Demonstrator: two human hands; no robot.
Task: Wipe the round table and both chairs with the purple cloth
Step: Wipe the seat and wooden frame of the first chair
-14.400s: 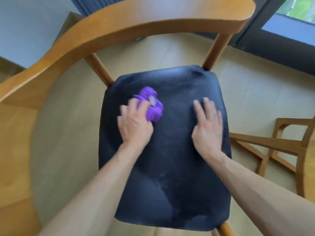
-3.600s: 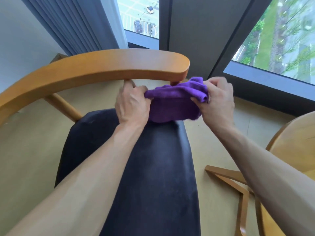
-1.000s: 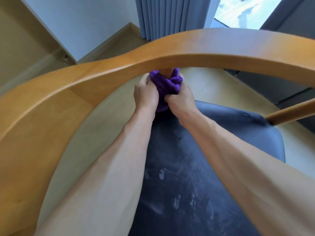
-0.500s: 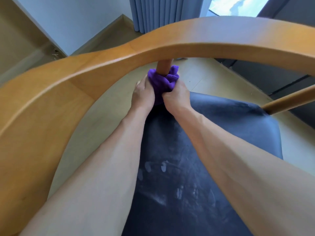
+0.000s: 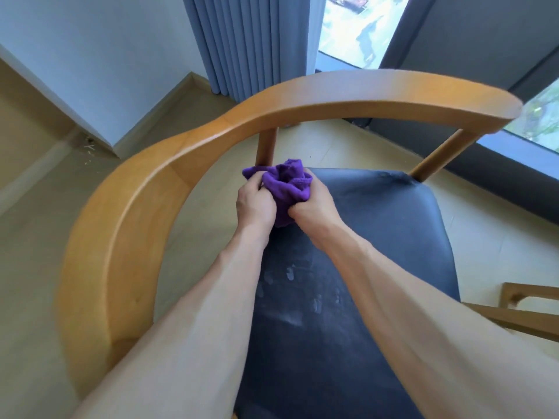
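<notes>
1. Left hand (image 5: 253,204) and right hand (image 5: 314,208) are both gripping the bunched cloth (image 5: 286,189).
2. Cloth is sitting at the seat's (image 5: 378,225) far-left corner, touching the base of the left spindle (image 5: 266,146).

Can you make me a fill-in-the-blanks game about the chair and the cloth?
1. Both hands hold a bunched cloth coloured ____.
2. The chair's seat is ____ in colour.
3. The cloth sits at the foot of a wooden ____ under the curved backrest.
4. Behind the chair hangs a blue ____.

Missing words: purple; black; post; curtain
</notes>
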